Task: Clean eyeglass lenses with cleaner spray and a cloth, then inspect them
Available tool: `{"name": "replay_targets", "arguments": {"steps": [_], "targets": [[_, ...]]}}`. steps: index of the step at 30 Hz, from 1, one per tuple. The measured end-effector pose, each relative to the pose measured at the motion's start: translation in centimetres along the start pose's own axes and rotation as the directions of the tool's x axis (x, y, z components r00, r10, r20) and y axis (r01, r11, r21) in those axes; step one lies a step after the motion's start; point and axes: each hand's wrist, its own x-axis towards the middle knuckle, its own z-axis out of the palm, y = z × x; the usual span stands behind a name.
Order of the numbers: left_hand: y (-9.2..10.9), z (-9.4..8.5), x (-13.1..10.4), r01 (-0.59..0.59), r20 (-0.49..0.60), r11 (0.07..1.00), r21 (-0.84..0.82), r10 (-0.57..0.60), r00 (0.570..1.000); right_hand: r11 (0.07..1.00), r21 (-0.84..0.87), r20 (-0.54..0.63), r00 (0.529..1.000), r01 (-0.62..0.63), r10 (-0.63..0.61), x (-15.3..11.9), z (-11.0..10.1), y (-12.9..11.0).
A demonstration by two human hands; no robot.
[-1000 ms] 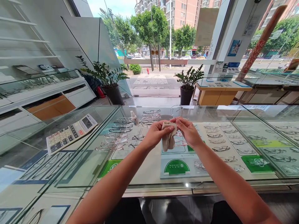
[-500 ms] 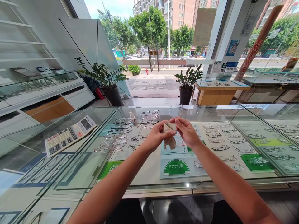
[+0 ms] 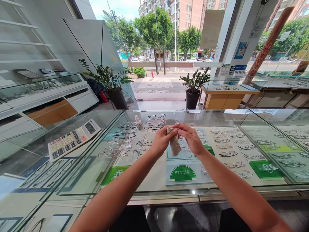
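A small beige cloth [image 3: 174, 147] hangs bunched between my hands, above the glass display counter. My left hand [image 3: 160, 141] is closed on it, thumb toward the upper part. With bent fingers, my right hand [image 3: 192, 139] grips a thin-rimmed pair of eyeglasses [image 3: 179, 116]. One round lens stands up beyond my fingertips; the rest of the frame is mostly hidden by my fingers and the cloth. My hands meet at the cloth's top edge.
The glass counter [image 3: 149, 187] holds rows of eyeglass frames, with a stack of frames [image 3: 155, 120] beyond my left hand. A small white spray bottle [image 3: 138, 123] stands beside it. Far left lies a large calculator [image 3: 73, 139]. Potted plants [image 3: 192, 93] stand beyond.
The cloth has turned from a loose fold into a narrower, upright roll. My right fingers have shifted slightly left, and the lens has tilted lower and a little left.
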Motion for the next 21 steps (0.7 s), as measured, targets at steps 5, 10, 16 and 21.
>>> {"name": "replay_targets", "arguments": {"steps": [5,10,16,21], "targets": [[0.4,-0.7,0.4,0.102,0.138,0.991,-0.082,-0.09,0.986,0.991,-0.118,0.099,0.994,0.06,-0.049,0.0,-0.7,-0.4],[0.9,-1.0,0.7,0.163,0.156,0.975,-0.151,-0.139,0.978,0.973,-0.205,0.217,0.974,0.103,-0.058,0.0,-1.4,-0.4],[1.1,-1.4,0.9,0.181,0.16,0.978,-0.102,-0.163,0.974,0.994,-0.11,0.216,0.976,0.006,0.018,0.4,-1.9,-0.4],[1.6,-1.4,0.8,0.216,0.19,0.973,-0.084,-0.197,0.962,0.998,-0.042,0.239,0.969,-0.047,0.056,0.8,-2.4,-0.9]]}}
